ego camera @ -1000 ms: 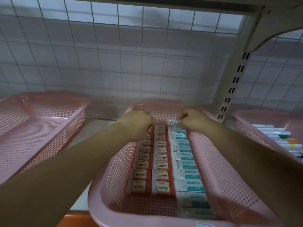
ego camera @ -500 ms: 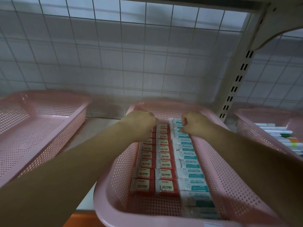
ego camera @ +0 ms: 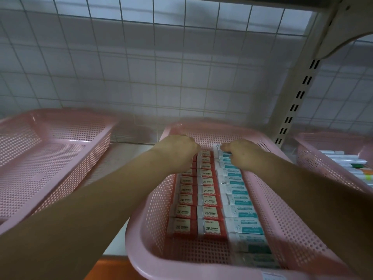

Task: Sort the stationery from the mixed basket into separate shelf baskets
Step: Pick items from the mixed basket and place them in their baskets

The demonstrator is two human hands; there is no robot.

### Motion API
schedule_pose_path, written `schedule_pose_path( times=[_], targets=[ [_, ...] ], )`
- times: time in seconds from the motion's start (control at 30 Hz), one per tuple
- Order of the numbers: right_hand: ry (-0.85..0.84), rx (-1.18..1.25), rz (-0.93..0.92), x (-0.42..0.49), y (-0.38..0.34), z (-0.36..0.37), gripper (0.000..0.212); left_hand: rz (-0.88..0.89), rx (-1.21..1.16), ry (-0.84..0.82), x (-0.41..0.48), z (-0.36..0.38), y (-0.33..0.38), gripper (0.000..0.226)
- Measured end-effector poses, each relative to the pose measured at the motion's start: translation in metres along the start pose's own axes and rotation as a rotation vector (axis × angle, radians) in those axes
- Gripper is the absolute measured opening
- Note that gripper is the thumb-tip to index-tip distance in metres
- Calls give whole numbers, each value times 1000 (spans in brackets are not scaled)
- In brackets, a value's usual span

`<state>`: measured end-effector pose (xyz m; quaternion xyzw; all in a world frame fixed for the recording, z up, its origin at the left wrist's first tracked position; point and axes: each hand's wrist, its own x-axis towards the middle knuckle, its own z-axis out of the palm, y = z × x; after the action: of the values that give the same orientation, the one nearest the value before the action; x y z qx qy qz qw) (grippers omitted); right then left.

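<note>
Single head cam, wide-angle, no 2nd view to overlap.
Worn at head level, facing fwd & down into shelf bay; v. close, at arm's reach: left hand & right hand mid-frame over middle pink basket, wire-grid back panel filling top, slotted upright at rt; edges bowed, some blur.

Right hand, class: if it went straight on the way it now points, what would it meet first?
Probably the far wall of the middle pink perforated plastic basket, just beyond the right hand; depth there is unclear.
</note>
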<state>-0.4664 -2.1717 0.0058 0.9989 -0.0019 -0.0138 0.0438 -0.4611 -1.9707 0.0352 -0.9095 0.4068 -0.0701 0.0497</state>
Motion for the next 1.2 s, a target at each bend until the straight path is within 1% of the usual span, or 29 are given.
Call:
schedule_pose_path(
  times=[0.13,0.33,0.4,0.5,0.53,0.6,0.63,0.7,0.77,0.9,0.93,1.03,1.2],
  targets=[
    [16,-6,15,3,0,1,34,-4,5,14,1,1,-1,21],
    [24,-19,8,3,2,-3,26,0,4,34,1,2,-2,18],
    [29,-19,19,2,0,-2,25,-14,9,46,1,1,0,21],
    [24,-26,40,0,-7,-2,21,-66,-14,120,0,-4,-2,27],
    [24,-20,37,-1,-10,-5,23,-87,-23,161,-1,-7,-3,29],
    [53,10,9,-4,-21,-16,35,-119,-33,224,-4,-15,-10,34],
    [84,32,-17,-5,-27,-25,41,-127,-36,244,-7,-19,-14,37],
    [145,86,-88,-8,-45,-47,46,-139,-40,290,-18,-29,-26,41],
    [194,132,-158,-12,-69,-70,44,-168,-37,335,-35,-37,-43,44],
    [292,146,-306,-13,-119,-99,44,-239,-10,342,-86,-49,-89,48],
    [299,153,-340,-11,-134,-104,44,-264,-18,347,-102,-50,-102,50],
    [315,169,-479,1,-183,-108,40,-370,-51,314,-149,-48,-140,48],
    [272,153,-633,18,-265,-100,40,-489,-117,272,-224,-35,-196,51]
  ],
)
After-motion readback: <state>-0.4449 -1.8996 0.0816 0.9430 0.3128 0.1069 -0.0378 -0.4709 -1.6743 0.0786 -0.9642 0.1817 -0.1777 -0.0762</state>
